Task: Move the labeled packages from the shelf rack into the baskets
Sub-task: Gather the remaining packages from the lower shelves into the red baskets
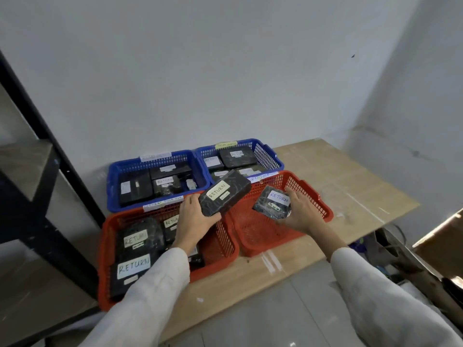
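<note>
My left hand [194, 219] grips a long black package [225, 192] labelled RETURN, held above the gap between the two red baskets. My right hand [302, 212] holds a smaller black package [273, 202], also labelled RETURN, over the right red basket [318, 199], whose floor is bare. The left red basket [106, 246] holds several black RETURN packages. Behind them, the left blue basket [112, 186] and the right blue basket [271, 156] each contain several labelled black packages.
All the baskets sit on a wooden board [338, 186] on the floor against a white wall. The dark metal shelf rack [37, 196] stands at the left. Clutter and a cardboard box [441, 236] lie at the right, past the board's edge.
</note>
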